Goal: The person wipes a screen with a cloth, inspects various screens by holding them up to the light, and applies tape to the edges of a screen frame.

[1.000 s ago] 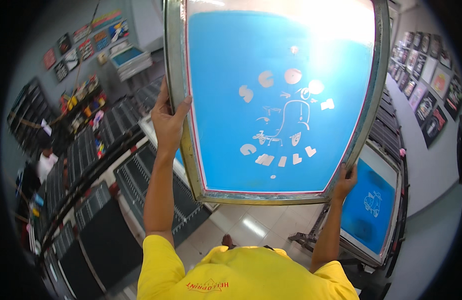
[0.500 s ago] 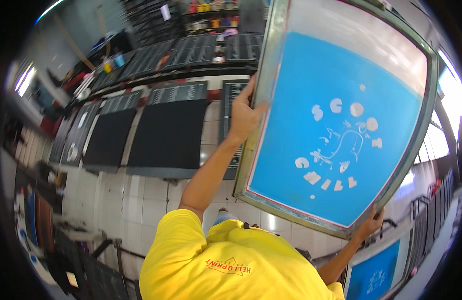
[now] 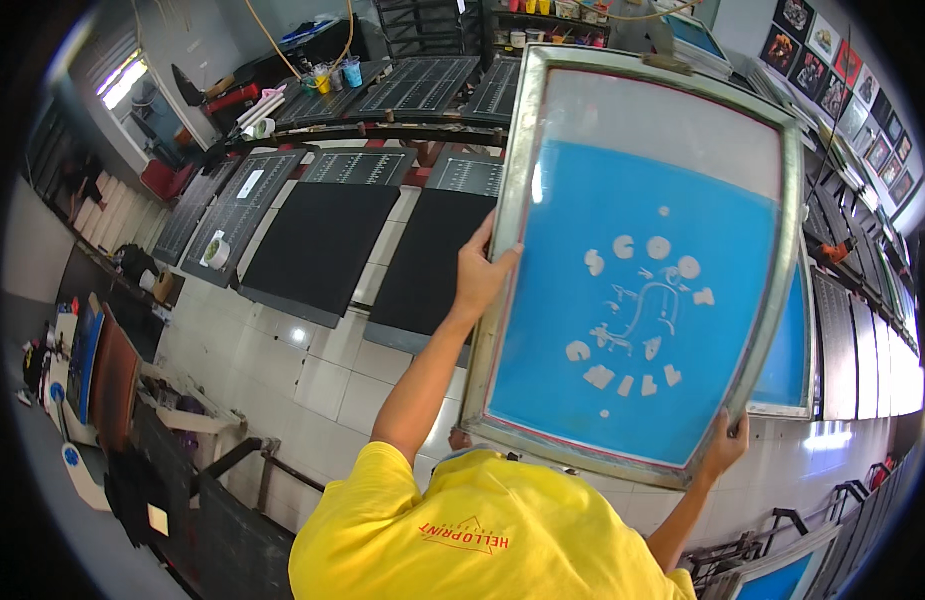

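Note:
I hold up a large screen printing frame (image 3: 722, 330) with a metal-coloured border and blue mesh. White stencil shapes in a ring around a scooter-like drawing show on the mesh. My left hand (image 3: 479, 275) is closed around the left side of the border, thumb in front. My right hand (image 3: 723, 447) grips the border near its lower right corner; part of its fingers is hidden behind the frame. The screen is tilted and hides what lies behind it. Close by on the left, a black cloth (image 3: 322, 245) lies on a printing board, with another black cloth (image 3: 422, 265) beside it.
Printing boards (image 3: 417, 85) line a long table at the back. Cups (image 3: 352, 72) stand on it at the left. Another blue screen (image 3: 785, 375) leans behind mine at the right. A dark metal rack (image 3: 247, 470) stands at lower left. Pictures (image 3: 847, 62) hang at upper right.
My view has swung, and the room has shifted to the right. The frame has come lower and more upright in view. Both hands keep their hold on it.

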A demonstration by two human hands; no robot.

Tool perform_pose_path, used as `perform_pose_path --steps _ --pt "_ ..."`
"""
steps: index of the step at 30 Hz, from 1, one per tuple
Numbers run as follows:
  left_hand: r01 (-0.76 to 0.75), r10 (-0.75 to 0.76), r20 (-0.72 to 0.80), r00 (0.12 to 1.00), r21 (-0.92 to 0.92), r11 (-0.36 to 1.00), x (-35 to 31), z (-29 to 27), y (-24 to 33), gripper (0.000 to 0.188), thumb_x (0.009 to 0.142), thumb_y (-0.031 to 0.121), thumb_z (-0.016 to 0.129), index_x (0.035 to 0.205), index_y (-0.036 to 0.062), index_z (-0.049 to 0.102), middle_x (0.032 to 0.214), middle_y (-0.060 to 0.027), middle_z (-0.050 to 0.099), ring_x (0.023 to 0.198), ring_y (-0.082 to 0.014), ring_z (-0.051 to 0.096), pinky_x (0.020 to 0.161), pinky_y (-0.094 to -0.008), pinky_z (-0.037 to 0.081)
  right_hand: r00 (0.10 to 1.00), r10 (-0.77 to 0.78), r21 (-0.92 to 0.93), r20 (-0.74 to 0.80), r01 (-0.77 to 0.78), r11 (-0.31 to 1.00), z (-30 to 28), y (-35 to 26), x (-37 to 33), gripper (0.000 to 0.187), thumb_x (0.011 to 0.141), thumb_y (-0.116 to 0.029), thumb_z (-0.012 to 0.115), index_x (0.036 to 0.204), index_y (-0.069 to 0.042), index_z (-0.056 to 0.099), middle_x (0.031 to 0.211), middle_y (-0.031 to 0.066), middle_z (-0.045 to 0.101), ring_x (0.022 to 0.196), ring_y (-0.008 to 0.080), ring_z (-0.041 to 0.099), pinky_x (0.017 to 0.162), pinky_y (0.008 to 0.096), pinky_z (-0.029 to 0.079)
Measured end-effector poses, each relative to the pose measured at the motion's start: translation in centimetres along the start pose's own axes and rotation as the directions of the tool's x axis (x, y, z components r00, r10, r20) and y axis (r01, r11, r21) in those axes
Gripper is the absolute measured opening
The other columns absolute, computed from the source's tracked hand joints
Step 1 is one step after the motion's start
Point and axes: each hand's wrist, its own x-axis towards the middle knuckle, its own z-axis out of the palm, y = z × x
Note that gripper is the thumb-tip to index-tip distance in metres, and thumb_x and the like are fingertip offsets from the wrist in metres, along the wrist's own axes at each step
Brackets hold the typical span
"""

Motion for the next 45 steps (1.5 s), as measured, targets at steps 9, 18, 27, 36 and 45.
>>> perform_pose_path --steps 9,18,27,36,45 --pt "0.107 -0.118 0.014 0.993 0.342 0.934 -2.4 -7.0 -1.4 0.050 0.077 0.005 0.066 0.125 -0.0050 0.055 0.110 -0.0152 0.066 0.102 -0.0220 0.063 0.091 -0.0330 0.047 0.959 0.208 -0.058 0.194 -0.200 0.978 4.3 -0.1 -2.6 0.045 0.083 -0.011 0.073 0.121 0.009 0.059 0.108 0.0132 0.066 0.092 0.0177 0.061 0.084 0.0287 0.048" --pt "0.191 -0.176 -0.083 0.981 0.574 0.796 1.3 -16.6 -11.2 0.066 0.072 0.013 0.066 0.129 -0.0168 0.048 0.118 -0.0281 0.063 0.112 -0.0309 0.061 0.097 -0.0345 0.045 0.929 0.255 -0.174 0.267 -0.214 0.961 16.8 1.9 -4.3 0.057 0.078 -0.024 0.077 0.123 0.007 0.060 0.111 0.0221 0.067 0.102 0.0281 0.063 0.090 0.0374 0.047" --pt "0.182 -0.181 -0.053 0.982 0.530 0.829 5.2 -21.0 -18.4 0.058 0.072 0.012 0.066 0.123 -0.0121 0.055 0.110 -0.0243 0.067 0.104 -0.0289 0.065 0.091 -0.0345 0.048 0.910 0.299 -0.250 0.289 -0.229 0.941 20.9 1.8 -3.6 0.061 0.076 -0.030 0.078 0.123 0.004 0.061 0.112 0.0221 0.066 0.100 0.0299 0.063 0.089 0.0378 0.047" --pt "0.183 -0.219 0.014 0.976 0.501 0.846 7.5 -19.5 -16.7 0.044 0.072 0.004 0.064 0.115 -0.0080 0.061 0.100 -0.0136 0.069 0.091 -0.0190 0.066 0.083 -0.0303 0.050 0.920 0.305 -0.272 0.247 -0.236 0.933 22.1 -0.4 -3.9 0.061 0.077 -0.032 0.076 0.123 0.005 0.060 0.113 0.0247 0.065 0.104 0.0321 0.063 0.090 0.0393 0.047" --pt "0.165 -0.181 -0.012 0.983 0.471 0.866 8.3 -21.6 -19.6 0.040 0.072 -0.001 0.062 0.112 -0.0070 0.063 0.098 -0.0101 0.069 0.088 -0.0157 0.064 0.079 -0.0284 0.049 0.934 0.256 -0.267 0.250 -0.187 0.945 23.1 0.2 -3.9 0.057 0.080 -0.032 0.074 0.122 0.005 0.061 0.102 0.0219 0.068 0.094 0.0292 0.065 0.084 0.0371 0.049"
